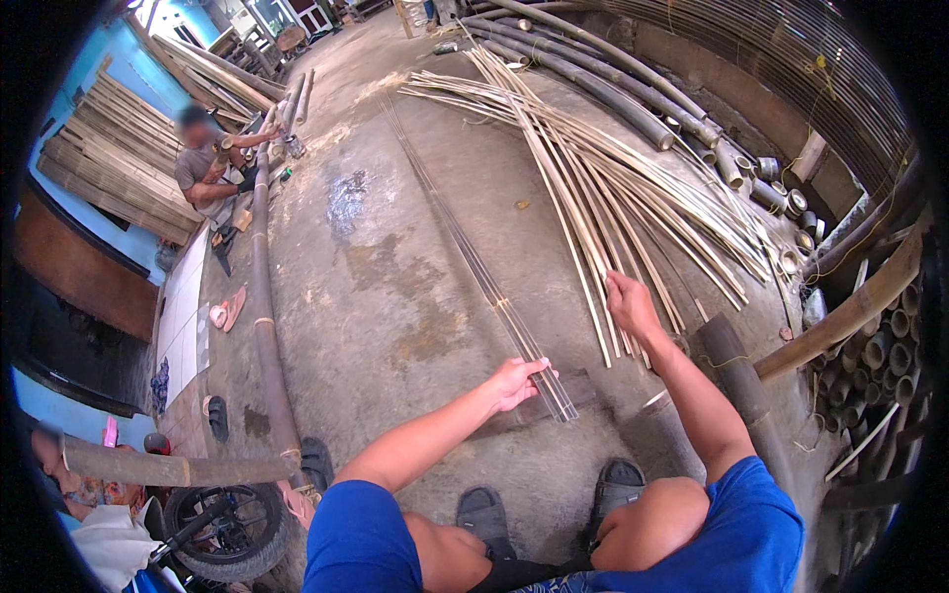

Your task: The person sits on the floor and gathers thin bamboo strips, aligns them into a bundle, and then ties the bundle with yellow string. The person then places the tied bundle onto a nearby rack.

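My left hand (521, 383) is closed round the near end of several long, thin, dark bamboo strips (465, 237). They lie close together and run away from me over the concrete floor. My right hand (635, 308) is closed at the near side of a fanned pile of pale bamboo strips (563, 148). One pale strip runs into its curled fingers, which partly hide the grip. Other strip ends stick out toward me on either side of that hand.
Thick bamboo poles (603, 84) and cut pieces (761, 193) lie at the right. A dark pole (732, 361) stands beside my right arm. At the left are a long pole (264, 267), a seated person (203, 163) and a motorcycle wheel (225, 529).
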{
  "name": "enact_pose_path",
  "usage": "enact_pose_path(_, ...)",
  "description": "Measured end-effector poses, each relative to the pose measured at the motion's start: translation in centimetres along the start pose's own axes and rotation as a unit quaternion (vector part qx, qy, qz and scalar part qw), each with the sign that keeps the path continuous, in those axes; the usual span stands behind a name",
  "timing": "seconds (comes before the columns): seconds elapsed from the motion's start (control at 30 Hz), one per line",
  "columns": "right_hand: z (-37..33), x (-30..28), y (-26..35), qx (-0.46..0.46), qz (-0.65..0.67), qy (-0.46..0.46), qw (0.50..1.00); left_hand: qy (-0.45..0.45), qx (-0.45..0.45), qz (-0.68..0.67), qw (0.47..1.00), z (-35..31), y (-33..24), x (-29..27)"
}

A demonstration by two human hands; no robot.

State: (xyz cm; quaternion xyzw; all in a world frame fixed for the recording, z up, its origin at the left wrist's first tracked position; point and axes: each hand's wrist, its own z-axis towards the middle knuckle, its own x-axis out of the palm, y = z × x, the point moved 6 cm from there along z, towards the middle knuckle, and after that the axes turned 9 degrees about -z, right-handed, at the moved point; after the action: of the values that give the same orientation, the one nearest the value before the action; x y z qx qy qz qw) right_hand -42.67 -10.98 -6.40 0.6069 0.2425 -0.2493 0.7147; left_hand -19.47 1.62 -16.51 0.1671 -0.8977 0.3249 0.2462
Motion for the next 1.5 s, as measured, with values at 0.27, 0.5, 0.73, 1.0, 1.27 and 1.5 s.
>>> enact_pose_path(0.27, 6.8, -1.0, -6.6, 0.048, 0.008, 0.034, 0.998, 0.045, -0.047, -0.006, 0.998, -0.7, 2.4, 3.6)
enact_pose_path(0.5, 2.1, 3.2, -2.2, -0.112, -0.184, 0.109, 0.97, 0.044, -0.024, -0.013, 0.999, -0.7, 2.0, 5.2)
enact_pose_path(0.73, -3.5, 6.0, 1.6, -0.002, -0.006, 0.176, 0.984, 0.074, -0.007, -0.016, 0.997, 0.9, 2.5, 5.4)
enact_pose_path(1.0, 3.4, -6.1, 0.1, -0.171, -0.157, -0.074, 0.97, 0.013, -0.014, 0.014, 1.0, 0.7, 2.8, 3.0)
enact_pose_path(1.27, 10.3, -15.4, -11.5, 0.029, -0.375, -0.084, 0.923, -0.02, -0.029, 0.004, 0.999, -0.6, 2.3, 2.7)
enact_pose_path(1.5, 12.3, -20.4, -17.6, 0.056, -0.479, -0.065, 0.874, 0.013, -0.025, -0.008, 1.0, -0.8, 1.7, 3.4)
